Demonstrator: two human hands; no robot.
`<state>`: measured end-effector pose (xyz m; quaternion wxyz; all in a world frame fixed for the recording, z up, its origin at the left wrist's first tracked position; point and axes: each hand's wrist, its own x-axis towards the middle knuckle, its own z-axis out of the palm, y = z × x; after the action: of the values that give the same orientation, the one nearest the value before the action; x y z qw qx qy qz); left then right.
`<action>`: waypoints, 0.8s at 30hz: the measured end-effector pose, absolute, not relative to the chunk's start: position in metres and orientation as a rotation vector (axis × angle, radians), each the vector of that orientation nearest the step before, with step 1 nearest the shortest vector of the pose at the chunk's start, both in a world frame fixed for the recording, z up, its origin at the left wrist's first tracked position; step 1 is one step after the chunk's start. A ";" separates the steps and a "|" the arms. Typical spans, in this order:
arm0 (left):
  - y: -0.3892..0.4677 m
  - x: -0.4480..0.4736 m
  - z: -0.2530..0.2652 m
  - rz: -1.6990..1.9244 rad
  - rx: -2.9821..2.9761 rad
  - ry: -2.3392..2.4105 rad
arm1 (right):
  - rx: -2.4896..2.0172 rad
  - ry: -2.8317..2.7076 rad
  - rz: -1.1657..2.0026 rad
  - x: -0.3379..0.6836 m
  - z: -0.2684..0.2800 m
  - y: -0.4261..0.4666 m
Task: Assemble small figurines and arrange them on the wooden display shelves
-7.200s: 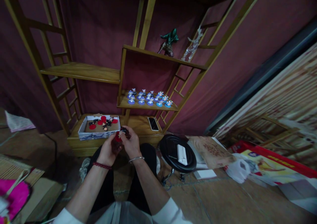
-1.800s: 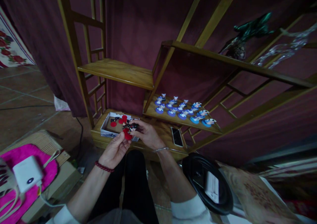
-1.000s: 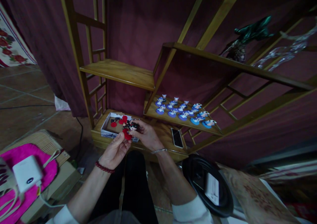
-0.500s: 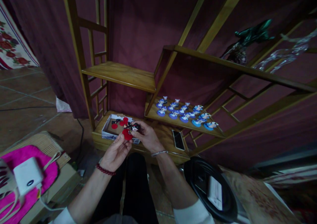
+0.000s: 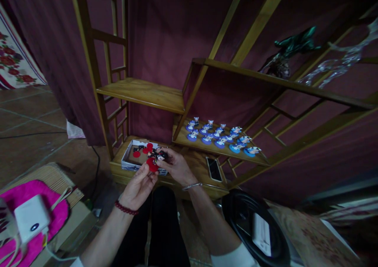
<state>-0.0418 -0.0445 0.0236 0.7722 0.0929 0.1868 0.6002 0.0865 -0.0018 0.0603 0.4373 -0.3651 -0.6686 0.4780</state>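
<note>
Seemingly for steadiness, the left hand point(image 5: 139, 185) clamps a red disc point(image 5: 152, 165) in its fingers, the right hand point(image 5: 179, 168) a dark figurine point(image 5: 162, 155), near an open box point(image 5: 130, 166).

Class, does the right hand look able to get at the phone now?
Probably yes: nothing visible stands between the right hand and the phone, though it would likely need to release the dark-haired figure first.

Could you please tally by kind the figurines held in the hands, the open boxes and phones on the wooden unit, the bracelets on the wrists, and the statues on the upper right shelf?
Held figurine: 1
Open box: 1
Phone: 1
Bracelets: 2
Statues: 2
Total: 7
</note>
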 end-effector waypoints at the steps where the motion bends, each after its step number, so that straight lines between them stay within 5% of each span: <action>1: -0.044 -0.042 0.024 1.301 0.202 0.406 | -0.917 -1.659 1.184 0.087 0.061 -0.002; 24: -0.045 -0.043 0.024 1.314 0.231 0.432 | -0.962 -1.794 1.145 0.087 0.073 -0.006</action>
<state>-0.0432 -0.0453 0.0239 0.7643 0.1062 0.1986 0.6043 0.0873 -0.0055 0.0731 0.3922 -0.3789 -0.7065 0.4510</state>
